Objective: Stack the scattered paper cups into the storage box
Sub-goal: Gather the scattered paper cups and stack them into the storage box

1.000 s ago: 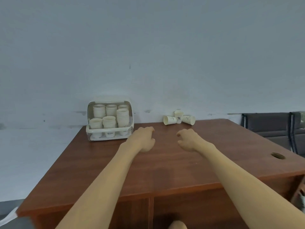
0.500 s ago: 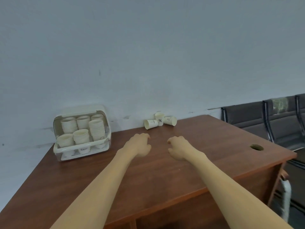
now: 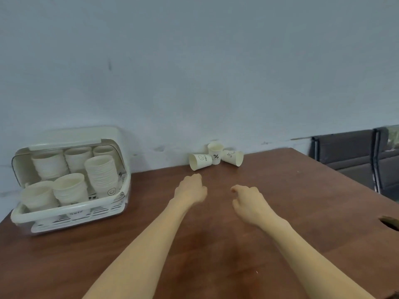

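Three white paper cups sit together at the desk's far edge by the wall. One cup (image 3: 200,161) lies on its side at the left, one with a percent mark (image 3: 215,153) stands upright in the middle, and one (image 3: 233,157) lies tipped at the right. The white storage box (image 3: 71,213) stands at the back left with its lid up, holding several stacks of cups. My left hand (image 3: 191,189) hovers over the desk just short of the lying left cup, fingers loosely curled, holding nothing. My right hand (image 3: 248,201) is beside it, also curled and empty.
The brown wooden desk (image 3: 302,201) runs up to a pale blue wall. A round cable hole (image 3: 389,222) is near the desk's right edge. Dark chairs (image 3: 354,156) stand beyond the right side.
The view has swung right and come closer, so the box and cups appear shifted left and larger. Both hands have stayed over the middle of the desk, a little nearer the three cups.
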`<state>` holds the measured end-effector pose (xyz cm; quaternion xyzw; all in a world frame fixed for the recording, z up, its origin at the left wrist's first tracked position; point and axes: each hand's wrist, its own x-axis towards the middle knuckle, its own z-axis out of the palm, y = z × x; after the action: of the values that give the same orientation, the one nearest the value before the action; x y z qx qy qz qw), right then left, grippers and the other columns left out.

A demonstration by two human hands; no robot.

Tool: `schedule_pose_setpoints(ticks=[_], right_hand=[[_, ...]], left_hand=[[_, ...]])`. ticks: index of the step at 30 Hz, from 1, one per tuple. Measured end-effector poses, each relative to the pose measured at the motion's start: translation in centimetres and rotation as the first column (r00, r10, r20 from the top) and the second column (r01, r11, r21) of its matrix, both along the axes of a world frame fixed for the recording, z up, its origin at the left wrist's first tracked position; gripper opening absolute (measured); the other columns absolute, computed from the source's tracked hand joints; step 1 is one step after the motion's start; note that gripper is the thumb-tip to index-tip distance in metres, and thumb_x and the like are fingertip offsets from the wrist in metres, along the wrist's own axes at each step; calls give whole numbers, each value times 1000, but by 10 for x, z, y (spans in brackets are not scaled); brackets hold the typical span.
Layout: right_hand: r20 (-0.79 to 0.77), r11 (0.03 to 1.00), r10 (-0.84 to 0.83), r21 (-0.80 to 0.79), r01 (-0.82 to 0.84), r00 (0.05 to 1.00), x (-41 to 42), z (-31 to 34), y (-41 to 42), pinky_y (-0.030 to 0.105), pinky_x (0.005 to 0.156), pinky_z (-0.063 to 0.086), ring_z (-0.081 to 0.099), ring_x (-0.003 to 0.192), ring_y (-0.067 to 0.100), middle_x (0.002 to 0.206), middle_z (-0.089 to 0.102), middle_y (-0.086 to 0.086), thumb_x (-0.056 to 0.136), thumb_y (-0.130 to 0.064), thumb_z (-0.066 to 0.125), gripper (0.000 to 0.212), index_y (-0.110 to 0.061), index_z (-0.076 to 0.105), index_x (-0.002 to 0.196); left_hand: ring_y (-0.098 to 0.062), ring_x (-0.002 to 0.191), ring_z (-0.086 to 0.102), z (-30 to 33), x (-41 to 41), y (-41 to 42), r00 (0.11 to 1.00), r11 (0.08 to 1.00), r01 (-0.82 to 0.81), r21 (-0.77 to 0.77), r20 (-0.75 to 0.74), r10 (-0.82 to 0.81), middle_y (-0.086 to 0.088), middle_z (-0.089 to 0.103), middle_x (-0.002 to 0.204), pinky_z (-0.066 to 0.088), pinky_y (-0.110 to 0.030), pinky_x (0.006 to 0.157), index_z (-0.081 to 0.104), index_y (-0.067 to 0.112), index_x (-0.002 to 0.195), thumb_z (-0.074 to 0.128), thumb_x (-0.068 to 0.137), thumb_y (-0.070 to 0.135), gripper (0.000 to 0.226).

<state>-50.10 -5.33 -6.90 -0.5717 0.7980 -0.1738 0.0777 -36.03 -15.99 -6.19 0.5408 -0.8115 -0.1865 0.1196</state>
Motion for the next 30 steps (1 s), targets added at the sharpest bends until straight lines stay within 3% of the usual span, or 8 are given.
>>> schedule_pose_setpoints(ticks=[12,15,18,19,24,30], right_hand=[[6,1000,25,-3,-25,1000,-26,-31,-73,37,90,47,50,115,32,118,61,10,92,-18,38,46,-24,45,137],[2,999,37,-7,-37,999,-33,-38,-82,38,90,46,50,114,31,119,61,7,93,-19,37,45,-26,45,136],[-11,999,49,-16,-49,999,-41,-42,-88,36,87,47,53,108,30,110,65,7,93,-19,37,43,-25,47,134],[-13,999,50,-17,-50,999,-44,-43,-89,36,86,47,54,107,30,108,65,6,93,-19,37,43,-25,48,134],[-4,998,51,-28,-51,999,-52,-44,-89,33,80,48,57,100,27,103,65,4,93,-21,37,41,-28,49,132],[3,999,43,-22,-43,999,-39,-38,-85,35,82,49,56,102,30,102,65,7,93,-20,38,42,-26,49,133]], left_hand=[[-35,115,51,-49,-57,-113,973,984,-133,119,-173,153,-15,53,124,43,-40,87,36,12,135,42,94,21,42],[-34,97,63,-61,-69,-135,918,963,-176,202,-320,235,-15,62,109,50,-38,84,39,13,131,42,88,21,43],[-24,65,69,-74,-82,-158,847,950,-197,241,-447,288,-9,68,92,55,-34,71,46,17,124,43,82,19,43],[-24,63,69,-77,-86,-165,823,945,-215,246,-476,311,-8,69,89,56,-33,69,48,19,122,42,79,18,44],[-34,74,69,-85,-96,-178,729,914,-308,263,-552,404,-11,69,87,59,-44,71,58,17,102,43,80,16,26],[-33,97,61,-55,-66,-138,780,942,-316,113,-534,326,-6,63,105,50,-37,74,52,16,110,46,89,12,22]])
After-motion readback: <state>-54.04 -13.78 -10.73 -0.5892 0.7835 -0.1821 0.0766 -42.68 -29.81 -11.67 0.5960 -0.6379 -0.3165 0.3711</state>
